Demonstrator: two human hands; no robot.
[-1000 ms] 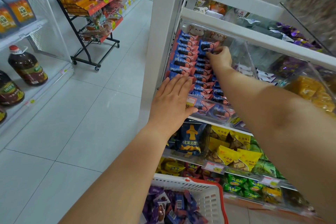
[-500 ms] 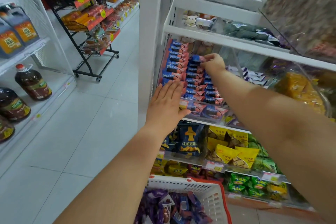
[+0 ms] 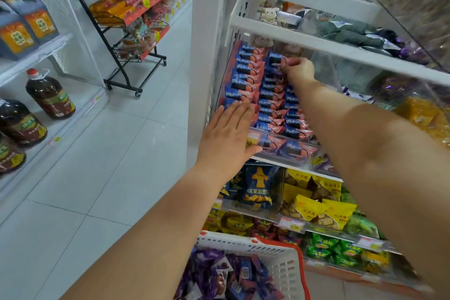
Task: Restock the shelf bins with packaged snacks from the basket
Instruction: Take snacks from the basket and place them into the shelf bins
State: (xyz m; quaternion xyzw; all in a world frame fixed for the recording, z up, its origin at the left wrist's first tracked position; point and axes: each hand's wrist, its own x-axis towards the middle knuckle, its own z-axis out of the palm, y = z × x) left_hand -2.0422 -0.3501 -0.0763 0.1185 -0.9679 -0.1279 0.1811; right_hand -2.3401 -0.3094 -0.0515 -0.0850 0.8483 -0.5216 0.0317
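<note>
Packet in grip: one pink-and-blue snack packet [image 3: 276, 61] is pinched by the right hand [image 3: 298, 70] at the far end of the middle row, deep under the upper shelf [image 3: 341, 47].
Grip of right hand: the fingers are curled round the right end of the packet; the thumb is hidden, so how tightly it is held cannot be told.
Grip of left hand: the left hand [image 3: 230, 134] is laid flat with straight fingers on the near end of the left row, at the front lip of the bin [image 3: 275, 137]; nothing is held by it.
Long axis: the packet lies across the bin, left to right, parallel to the packets already stacked in the rows [image 3: 246, 75].
Direction from the grip: the packet body extends to the left of the pinching fingers, so the free end points toward the left row.
Nearer hand: the right hand is the one at the back slot; the left hand is well apart from it, at the front.
Coming move, as judged: the packet is probably to be pressed down flat onto the back of its row, while the left row is steadied.
Supply: the basket [image 3: 282, 251] stands below, near the body, with purple packets [image 3: 219, 273] inside it.
Risk, as judged: the neighbouring row may be pushed out of line if the packet is slid sideways.
</note>
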